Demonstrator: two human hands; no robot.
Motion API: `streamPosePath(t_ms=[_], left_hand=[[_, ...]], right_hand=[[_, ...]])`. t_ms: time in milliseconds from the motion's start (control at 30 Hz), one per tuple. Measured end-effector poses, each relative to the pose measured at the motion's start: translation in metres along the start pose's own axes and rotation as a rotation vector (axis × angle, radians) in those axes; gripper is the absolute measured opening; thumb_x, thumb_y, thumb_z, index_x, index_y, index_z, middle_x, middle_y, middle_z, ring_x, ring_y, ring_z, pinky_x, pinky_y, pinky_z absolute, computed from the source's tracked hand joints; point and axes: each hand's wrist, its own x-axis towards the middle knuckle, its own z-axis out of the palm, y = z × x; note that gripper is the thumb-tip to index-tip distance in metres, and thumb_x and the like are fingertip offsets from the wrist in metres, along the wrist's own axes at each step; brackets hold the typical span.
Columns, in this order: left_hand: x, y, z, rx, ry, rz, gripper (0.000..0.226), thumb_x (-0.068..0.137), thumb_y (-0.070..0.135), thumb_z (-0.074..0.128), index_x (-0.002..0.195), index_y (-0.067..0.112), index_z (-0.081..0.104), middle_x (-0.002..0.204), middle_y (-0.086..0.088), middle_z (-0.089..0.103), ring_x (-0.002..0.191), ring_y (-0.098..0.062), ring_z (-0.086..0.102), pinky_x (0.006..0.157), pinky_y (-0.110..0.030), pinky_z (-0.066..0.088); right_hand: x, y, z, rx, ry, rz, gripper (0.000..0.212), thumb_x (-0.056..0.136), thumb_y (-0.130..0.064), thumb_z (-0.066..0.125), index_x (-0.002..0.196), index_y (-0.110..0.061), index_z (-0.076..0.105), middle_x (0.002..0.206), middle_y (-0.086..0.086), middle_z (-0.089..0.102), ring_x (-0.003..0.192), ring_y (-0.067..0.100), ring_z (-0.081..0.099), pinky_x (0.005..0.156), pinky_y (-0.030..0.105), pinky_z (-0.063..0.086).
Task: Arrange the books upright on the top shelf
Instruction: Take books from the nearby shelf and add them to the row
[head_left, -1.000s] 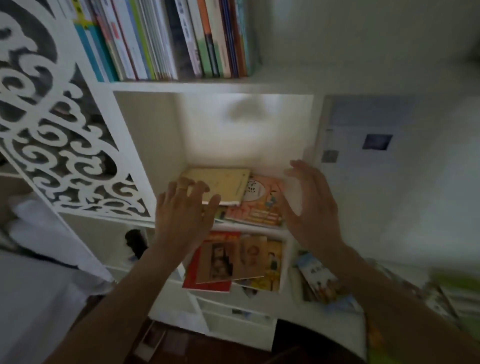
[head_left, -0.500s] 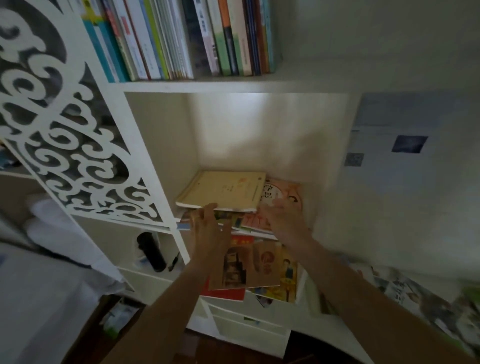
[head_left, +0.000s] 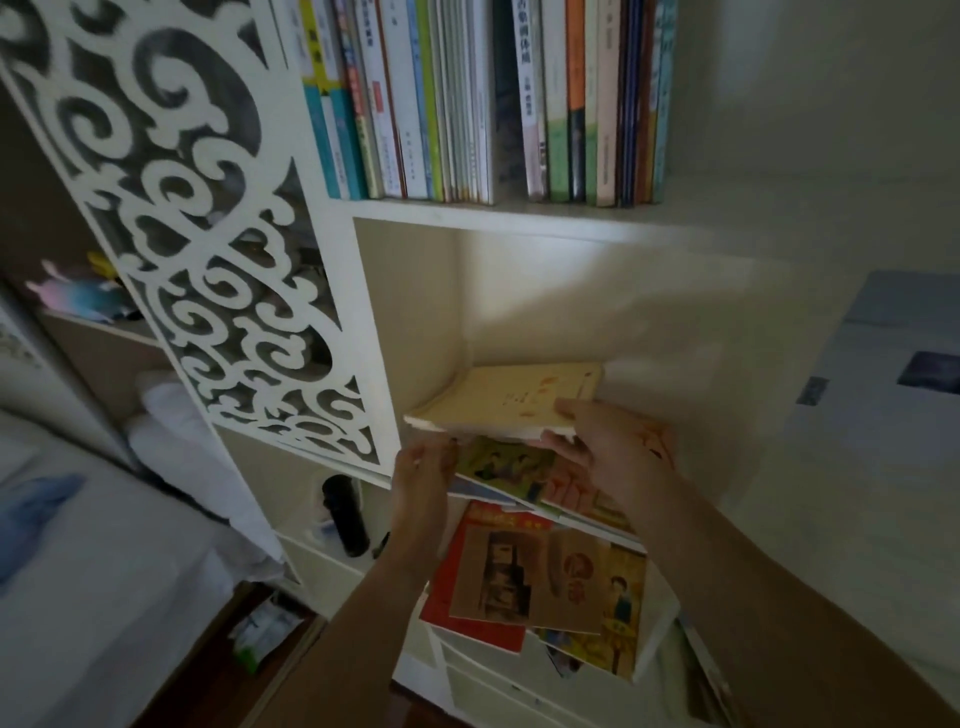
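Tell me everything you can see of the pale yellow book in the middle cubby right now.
The pale yellow book is a thin paperback with small orange marks and faint print on its cover. It lies face up, tilted, front edge lifted above the colourful books beneath. The right hand holds its near right corner, thumb on the cover; the left hand reaches under its near left edge, grip unclear. Its front corner looks slightly worn.

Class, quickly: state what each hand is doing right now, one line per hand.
Left hand: fingers under the yellow book, grip unclear.
Right hand: grips the yellow book's near right corner.
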Motion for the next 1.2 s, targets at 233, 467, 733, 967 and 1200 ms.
streamPosePath(t_ms=[233,467,733,967,1200], left_hand=[[-0.035,0.028,-0.057,-0.429,-0.188,-0.302,0.066,0.1,0.058,0.051,0.131,0.001,0.063,0.117,-0.019,0.073,0.102,-0.026,0.075,0.089,-0.038,0.058],[-0.079,0.052,-0.082,0.143,-0.52,-0.068,0.062,0.086,0.056,0.071,0.131,0.014,0.067,0.116,-0.008,0.071,0.099,-0.019,0.071,0.083,-0.029,0.055],[-0.198,0.111,-0.024,0.135,-0.426,0.503,0.023,0.096,0.019,0.063,0.118,0.02,0.068,0.103,0.004,0.079,0.09,-0.016,0.077,0.067,-0.024,0.061],[-0.21,0.205,0.065,-0.135,-0.317,0.873,0.033,0.098,0.03,0.067,0.128,0.019,0.059,0.112,0.002,0.075,0.1,-0.014,0.074,0.076,-0.033,0.063],[-0.148,0.274,0.169,-0.22,-0.373,0.937,0.042,0.103,0.027,0.062,0.14,0.022,0.044,0.116,0.015,0.068,0.1,0.004,0.069,0.081,-0.02,0.06]], right_hand=[[-0.075,-0.016,-0.065,-0.127,-0.21,-0.118,0.029,0.093,-0.018,0.071,0.12,-0.008,0.069,0.099,0.01,0.075,0.076,0.02,0.071,0.044,0.022,0.05],[-0.158,-0.059,-0.11,-0.785,-0.557,-0.456,0.028,0.095,-0.023,0.067,0.122,-0.018,0.073,0.111,0.004,0.077,0.102,0.025,0.074,0.09,0.045,0.058],[-0.215,-0.101,-0.127,-0.47,-0.209,-0.773,0.028,0.09,-0.039,0.07,0.092,-0.012,0.077,0.084,0.005,0.078,0.077,0.018,0.076,0.07,0.029,0.056],[-0.253,-0.149,-0.138,-0.282,-0.319,-1.001,0.035,0.091,-0.011,0.07,0.125,-0.021,0.069,0.115,-0.005,0.076,0.105,0.016,0.074,0.087,0.039,0.06],[-0.2,-0.277,-0.132,-0.249,-0.202,-1.178,0.054,0.077,-0.009,0.076,0.129,-0.012,0.065,0.12,0.005,0.074,0.111,0.025,0.071,0.099,0.052,0.055]])
